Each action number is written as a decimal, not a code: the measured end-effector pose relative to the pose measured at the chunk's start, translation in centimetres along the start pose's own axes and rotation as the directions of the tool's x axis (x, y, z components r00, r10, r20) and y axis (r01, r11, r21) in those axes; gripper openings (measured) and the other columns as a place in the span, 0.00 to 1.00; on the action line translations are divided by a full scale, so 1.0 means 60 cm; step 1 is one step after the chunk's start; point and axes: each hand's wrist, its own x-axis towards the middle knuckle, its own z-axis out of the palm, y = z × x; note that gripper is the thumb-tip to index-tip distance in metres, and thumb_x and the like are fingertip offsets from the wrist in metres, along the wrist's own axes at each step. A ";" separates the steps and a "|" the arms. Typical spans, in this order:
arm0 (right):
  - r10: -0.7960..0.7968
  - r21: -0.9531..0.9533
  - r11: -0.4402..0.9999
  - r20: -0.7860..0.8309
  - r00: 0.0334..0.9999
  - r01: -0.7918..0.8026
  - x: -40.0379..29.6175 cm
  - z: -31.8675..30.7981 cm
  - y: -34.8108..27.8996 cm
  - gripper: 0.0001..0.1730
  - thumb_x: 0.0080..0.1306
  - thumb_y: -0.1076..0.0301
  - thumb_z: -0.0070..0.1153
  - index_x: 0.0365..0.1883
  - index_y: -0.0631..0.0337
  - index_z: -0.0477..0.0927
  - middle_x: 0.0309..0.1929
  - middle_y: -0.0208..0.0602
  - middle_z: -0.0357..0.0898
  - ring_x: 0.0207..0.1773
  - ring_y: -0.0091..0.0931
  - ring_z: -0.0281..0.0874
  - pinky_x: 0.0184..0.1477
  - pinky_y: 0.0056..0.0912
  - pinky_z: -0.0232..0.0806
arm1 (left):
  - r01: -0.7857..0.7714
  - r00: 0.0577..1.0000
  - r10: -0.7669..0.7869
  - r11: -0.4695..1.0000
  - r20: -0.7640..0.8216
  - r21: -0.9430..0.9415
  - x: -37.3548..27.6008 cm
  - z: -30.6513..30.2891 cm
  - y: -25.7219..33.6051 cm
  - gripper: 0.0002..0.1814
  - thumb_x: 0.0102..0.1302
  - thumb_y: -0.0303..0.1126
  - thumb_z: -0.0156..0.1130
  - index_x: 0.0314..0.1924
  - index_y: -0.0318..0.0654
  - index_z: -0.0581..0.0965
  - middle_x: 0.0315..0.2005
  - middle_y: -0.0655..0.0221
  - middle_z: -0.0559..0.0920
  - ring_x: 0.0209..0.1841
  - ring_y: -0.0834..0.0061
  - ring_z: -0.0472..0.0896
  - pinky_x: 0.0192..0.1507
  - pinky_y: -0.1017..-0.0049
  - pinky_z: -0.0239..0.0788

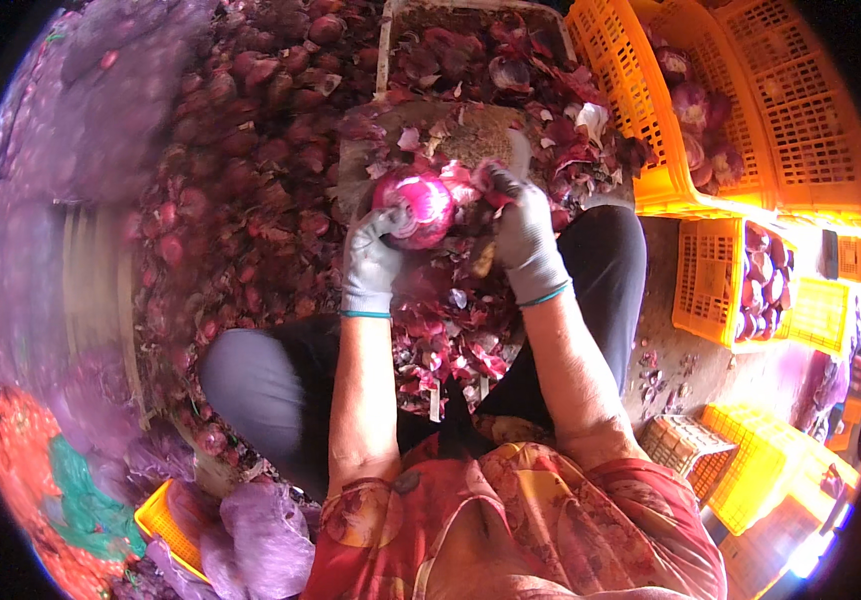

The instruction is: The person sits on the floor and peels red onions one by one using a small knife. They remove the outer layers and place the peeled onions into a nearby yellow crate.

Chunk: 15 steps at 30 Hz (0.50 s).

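Note:
Both of my hands wear pale knit work gloves with teal cuffs. My left hand (374,259) grips a large, shiny red onion (424,208) from its lower left side. Just right of the onion, my right hand (526,221) has its fingers closed on dark red, loose onion skin (492,184). Pale pink skin lies between the onion and those fingers; whether it is still attached I cannot tell. Beneath the hands, scattered onion skins (449,345) lie between my legs. A worn board (445,124) strewn with peelings lies just beyond the hands.
A heap of red onions (250,180) spreads out on the left, beside purple mesh sacks (100,82). Orange plastic crates (813,142) stand at the upper right, some with onions inside. Another orange crate (708,277) of onions sits lower right. A skin-filled tray (383,52) is at the top.

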 end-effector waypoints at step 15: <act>-0.121 -0.753 -0.245 0.649 0.751 0.611 -0.127 0.016 -0.033 0.13 0.54 0.70 0.50 0.40 0.59 0.71 0.35 0.47 0.74 0.32 0.40 0.78 0.33 0.43 0.70 | 0.116 0.986 -0.154 0.905 0.060 0.410 -0.047 0.096 0.161 0.22 0.43 0.23 0.60 0.44 0.33 0.76 0.36 0.69 0.80 0.38 0.78 0.77 0.47 0.78 0.67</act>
